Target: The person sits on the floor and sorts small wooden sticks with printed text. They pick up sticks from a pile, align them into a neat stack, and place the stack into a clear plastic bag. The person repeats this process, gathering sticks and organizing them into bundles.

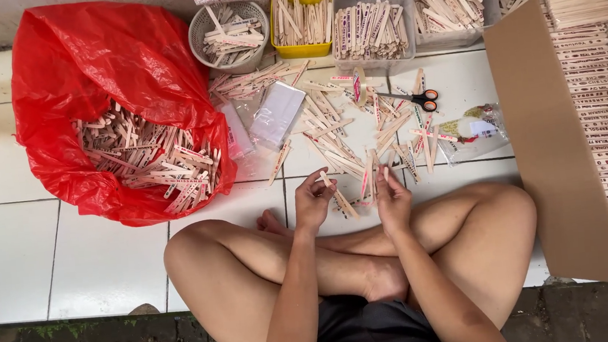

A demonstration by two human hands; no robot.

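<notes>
left hand point(313, 201) pinches a wooden stick point(337, 194); right hand point(393, 198) just beside.

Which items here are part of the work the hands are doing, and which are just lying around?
In use: left hand, right hand, flat wooden sticks on the floor, sorted sticks in tubs, red bag of sticks, cardboard box of stacked sticks.

Lying about: scissors, clear plastic packets.

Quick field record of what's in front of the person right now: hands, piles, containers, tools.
left hand: pinching one wooden stick
right hand: holding a few sticks upright
floor pile: loose sticks scattered on white tiles
red bag: open, full of sticks
containers: round basket, yellow tub, clear tubs, all holding sticks
scissors: lying beyond the pile
cardboard box: sticks stacked in rows
</notes>
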